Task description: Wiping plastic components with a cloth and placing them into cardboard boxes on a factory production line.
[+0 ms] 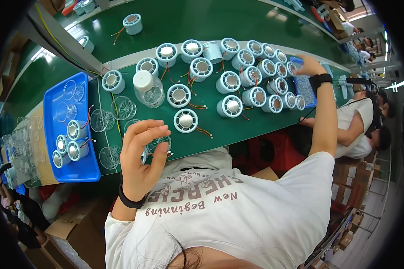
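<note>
My left hand (pixel 141 157) hovers by the near table edge, thumb and fingers apart. Just behind it, a clear round spoked cover (pixel 159 144) shows between the fingers, and a pale-blue unit is mostly hidden. My right arm stretches far right; its hand (pixel 309 65) has its fingers apart beside the round pale-blue units (pixel 292 68) and the blue tray (pixel 310 99) with small grey pieces. Nothing shows in its grasp. Several pale-blue units with silver centres and thin wires, one a near unit (pixel 186 120), stand across the green table.
A clear bottle with a white cap (pixel 142 80) stands left of centre. Clear spoked covers (pixel 102 120) lie near the blue tray (pixel 83 172) holding units and covers. Stacked clear covers (pixel 24 139) are further left. A metal post (pixel 67 40) rises behind; a co-worker (pixel 354 116) sits at right.
</note>
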A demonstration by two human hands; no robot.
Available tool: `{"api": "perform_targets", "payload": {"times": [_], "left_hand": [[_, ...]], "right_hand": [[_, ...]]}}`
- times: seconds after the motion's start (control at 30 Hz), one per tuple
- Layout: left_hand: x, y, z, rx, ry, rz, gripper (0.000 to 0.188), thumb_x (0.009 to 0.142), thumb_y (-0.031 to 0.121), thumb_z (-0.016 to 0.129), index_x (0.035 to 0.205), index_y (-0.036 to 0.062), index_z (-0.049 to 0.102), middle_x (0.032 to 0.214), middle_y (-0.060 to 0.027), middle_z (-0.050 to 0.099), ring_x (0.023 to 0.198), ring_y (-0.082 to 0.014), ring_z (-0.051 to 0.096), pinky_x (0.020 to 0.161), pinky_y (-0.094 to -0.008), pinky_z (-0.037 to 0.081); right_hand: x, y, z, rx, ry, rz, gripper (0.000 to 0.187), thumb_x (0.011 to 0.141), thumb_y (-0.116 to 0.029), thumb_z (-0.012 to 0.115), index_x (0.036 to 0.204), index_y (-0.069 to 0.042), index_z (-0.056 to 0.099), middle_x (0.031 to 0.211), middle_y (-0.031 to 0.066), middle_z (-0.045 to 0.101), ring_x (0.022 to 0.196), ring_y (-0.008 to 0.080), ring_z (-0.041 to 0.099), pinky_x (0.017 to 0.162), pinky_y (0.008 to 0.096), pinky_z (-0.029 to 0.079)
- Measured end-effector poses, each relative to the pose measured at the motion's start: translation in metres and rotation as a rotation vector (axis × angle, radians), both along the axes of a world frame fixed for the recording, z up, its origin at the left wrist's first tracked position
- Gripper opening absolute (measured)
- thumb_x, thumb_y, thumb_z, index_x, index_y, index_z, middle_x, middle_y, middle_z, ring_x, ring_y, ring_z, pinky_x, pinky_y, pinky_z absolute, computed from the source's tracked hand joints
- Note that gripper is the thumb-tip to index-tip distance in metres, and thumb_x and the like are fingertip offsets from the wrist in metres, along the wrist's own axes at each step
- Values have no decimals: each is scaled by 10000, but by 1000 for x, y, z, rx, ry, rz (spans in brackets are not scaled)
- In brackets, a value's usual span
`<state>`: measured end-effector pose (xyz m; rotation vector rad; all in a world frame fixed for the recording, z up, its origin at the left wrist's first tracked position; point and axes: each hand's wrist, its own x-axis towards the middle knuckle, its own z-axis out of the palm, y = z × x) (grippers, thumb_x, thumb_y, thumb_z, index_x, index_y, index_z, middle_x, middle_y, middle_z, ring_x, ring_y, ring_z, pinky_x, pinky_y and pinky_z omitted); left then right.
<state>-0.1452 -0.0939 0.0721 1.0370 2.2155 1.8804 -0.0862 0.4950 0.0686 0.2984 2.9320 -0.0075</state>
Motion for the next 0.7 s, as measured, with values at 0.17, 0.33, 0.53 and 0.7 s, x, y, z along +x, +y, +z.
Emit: {"api": "perform_targets", "payload": {"times": [0.17,0.33,0.53,0.7], "left_hand": [[0,-10,-1,-12,12,-105,273,854,-72,567,1115,3,590,1098,-150,574,934,-232,636,805,-314,508],[3,-25,3,-20,-33,-43,263,820,-97,578,1052,19,624,982,-126,636,874,-223,646,769,-305,509],[-3,-40,6,-18,5,33,254,784,-118,591,984,29,648,896,-104,676,822,-220,650,734,-298,511],[-3,-48,6,-8,-15,83,247,782,-112,598,977,30,650,908,-102,683,817,-221,648,724,-289,509]], "right_hand": [[-97,-97,94,13,357,84,483,824,-231,683,1265,-77,562,945,184,672,834,293,657,751,370,522],[-216,-271,124,205,-68,178,486,834,-228,678,1246,-15,533,1162,176,623,1021,352,603,857,367,502],[-341,-306,18,26,-146,610,755,689,-147,783,1367,-209,458,1001,191,657,951,351,630,814,433,512],[-378,-312,-33,52,-26,688,734,651,-106,778,1321,-216,499,1033,187,645,997,349,613,854,431,499]]}}
